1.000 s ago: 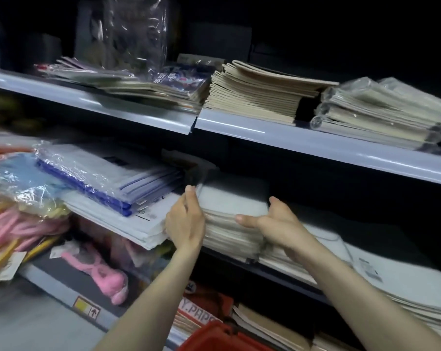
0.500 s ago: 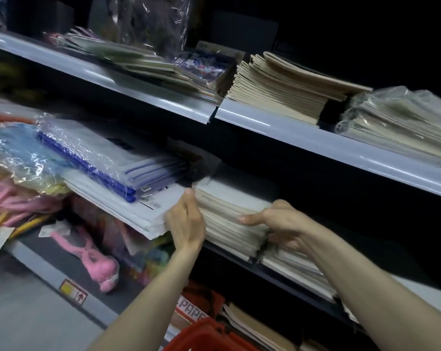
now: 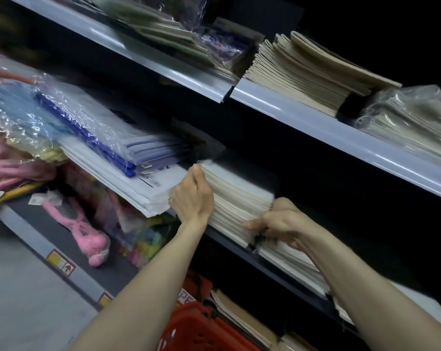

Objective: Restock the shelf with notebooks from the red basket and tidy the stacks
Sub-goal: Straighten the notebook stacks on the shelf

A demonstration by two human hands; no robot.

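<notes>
Notebook stack (image 3: 237, 196) is sitting on the middle shelf (image 3: 229, 239), and from the head camera we've got both hands on it. Our left hand (image 3: 192, 196) is laid flat against the stack's left side, fingers straight and pointing up, gripping nothing. Over on the other side, our right hand (image 3: 282, 219) has its thumb across the front edge and its fingers curled in at the right side, clamping the stack in the gap beside the neighbouring pile (image 3: 290, 259). Just left of the stack lie plastic-wrapped folders (image 3: 100, 133) with blue edges. Down below, between our forearms, the red basket (image 3: 204, 330) shows its rim. Up top, more beige notebooks (image 3: 303, 69) lie on the upper shelf (image 3: 315, 122).
</notes>
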